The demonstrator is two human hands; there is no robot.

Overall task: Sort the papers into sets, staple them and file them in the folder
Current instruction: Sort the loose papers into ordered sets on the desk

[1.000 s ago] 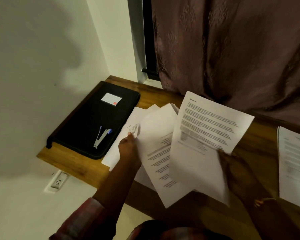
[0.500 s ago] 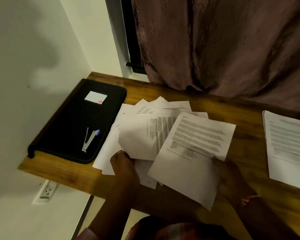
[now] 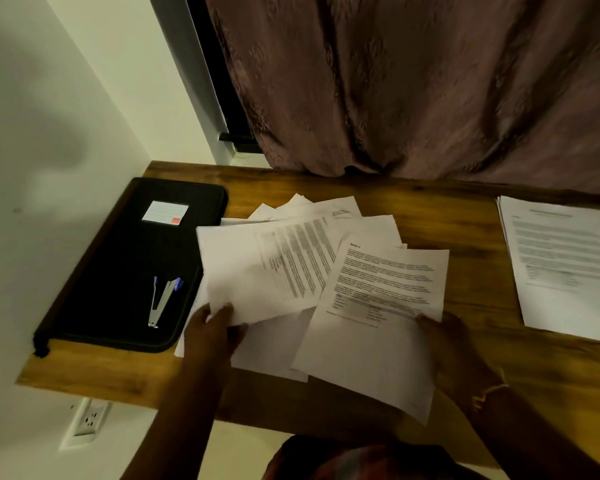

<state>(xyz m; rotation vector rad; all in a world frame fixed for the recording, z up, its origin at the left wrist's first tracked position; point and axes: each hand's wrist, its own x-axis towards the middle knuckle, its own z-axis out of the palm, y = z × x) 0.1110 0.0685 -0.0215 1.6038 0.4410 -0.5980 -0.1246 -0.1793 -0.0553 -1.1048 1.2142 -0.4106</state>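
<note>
1. Just right of the black folder, the left hand pinches the near corner of a loose sheet.
2. Farther right of the folder, the right hand grips the edge of a printed page; its long side points away, a bit tilted.
3. The neat stack lies farthest from the folder, so the right hand looks nearer to it.

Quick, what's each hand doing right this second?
Left hand: pinching the near corner of a loose sheet.
Right hand: holding a printed page by its right edge.
</note>
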